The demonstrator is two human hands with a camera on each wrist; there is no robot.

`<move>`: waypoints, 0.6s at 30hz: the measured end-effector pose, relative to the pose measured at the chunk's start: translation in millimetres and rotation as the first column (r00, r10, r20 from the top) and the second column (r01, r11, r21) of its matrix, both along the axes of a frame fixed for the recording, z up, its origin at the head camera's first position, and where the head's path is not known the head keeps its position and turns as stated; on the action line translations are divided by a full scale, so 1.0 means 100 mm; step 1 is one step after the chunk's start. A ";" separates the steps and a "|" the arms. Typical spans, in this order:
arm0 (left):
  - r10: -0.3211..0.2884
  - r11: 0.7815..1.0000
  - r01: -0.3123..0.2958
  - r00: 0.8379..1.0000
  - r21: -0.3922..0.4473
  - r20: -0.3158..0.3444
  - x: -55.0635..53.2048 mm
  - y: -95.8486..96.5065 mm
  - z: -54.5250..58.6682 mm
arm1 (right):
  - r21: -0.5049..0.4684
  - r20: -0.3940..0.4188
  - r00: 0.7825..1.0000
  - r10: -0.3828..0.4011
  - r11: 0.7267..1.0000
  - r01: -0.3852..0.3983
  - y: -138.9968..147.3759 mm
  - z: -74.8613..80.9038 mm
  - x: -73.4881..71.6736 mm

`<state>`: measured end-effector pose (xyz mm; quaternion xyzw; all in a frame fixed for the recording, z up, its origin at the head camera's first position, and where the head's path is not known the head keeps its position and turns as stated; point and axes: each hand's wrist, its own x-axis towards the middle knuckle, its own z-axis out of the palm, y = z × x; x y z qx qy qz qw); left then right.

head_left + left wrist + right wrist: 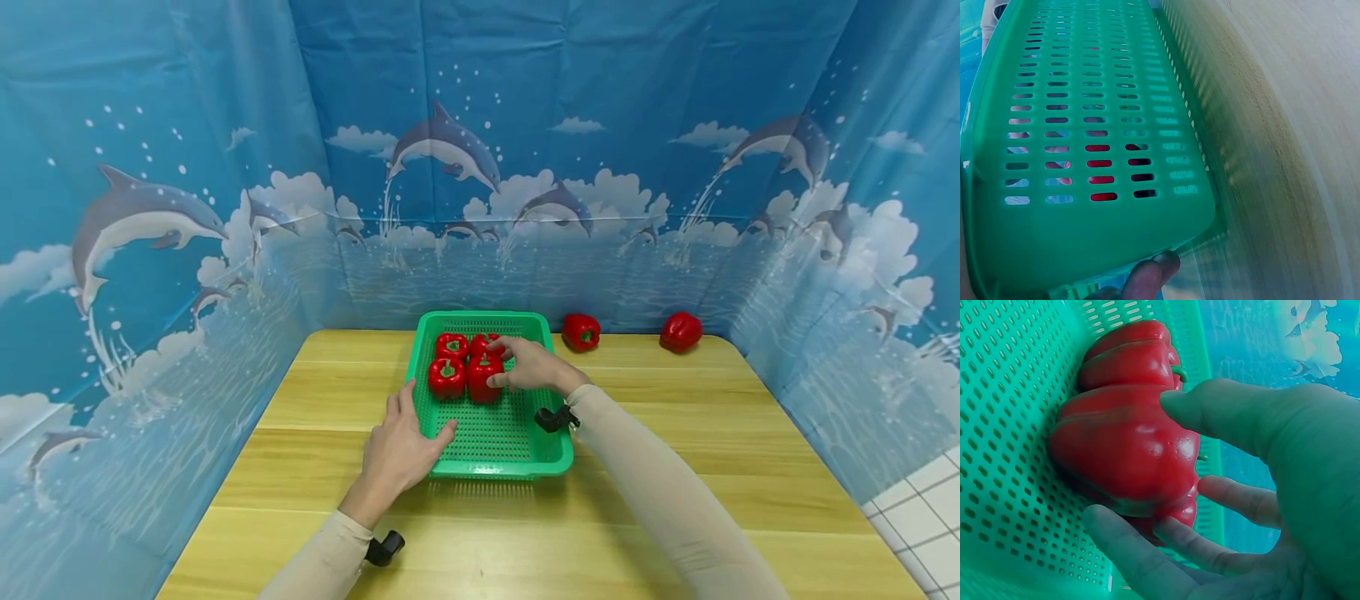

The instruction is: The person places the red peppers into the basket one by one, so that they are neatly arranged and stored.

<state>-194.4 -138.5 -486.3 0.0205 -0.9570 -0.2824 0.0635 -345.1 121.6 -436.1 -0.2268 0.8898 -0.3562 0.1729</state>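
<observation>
A green plastic basket (495,468) stands on the wooden table with several red bell peppers in its far left part. My left hand (401,442) grips the basket's left rim, its thumb reaching over the inside. In the left wrist view its fingertips (1144,281) show by the perforated wall. My right hand (531,367) is inside the basket at the front right bell pepper (483,385). Seen from the right wrist, the thumb touches this pepper (1129,447), and the other fingers are spread loosely around it.
Two more red bell peppers lie on the table (645,417) by its back edge: one (581,332) close to the basket's right side, another (681,332) farther right. A blue dolphin-print curtain (525,150) encloses the table's back and sides.
</observation>
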 end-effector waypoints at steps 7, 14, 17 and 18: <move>0.000 1.000 0.000 1.000 -0.006 0.001 -0.01 -0.01 -0.02 | 0.016 -0.033 0.999 -0.005 1.000 0.005 0.00 0.00 0.01; 0.001 1.000 -0.001 1.000 -0.007 -0.004 -0.02 -0.01 -0.03 | 0.028 -0.091 0.996 0.006 1.000 -0.004 0.00 -0.01 0.03; 0.000 1.000 0.000 1.000 -0.005 -0.006 -0.03 -0.02 -0.04 | 0.027 -0.115 0.993 0.016 1.000 -0.013 0.02 -0.01 0.03; 0.000 1.000 0.000 1.000 -0.003 -0.007 -0.03 -0.02 -0.05 | 0.028 -0.122 0.992 0.018 1.000 -0.015 0.03 -0.01 0.03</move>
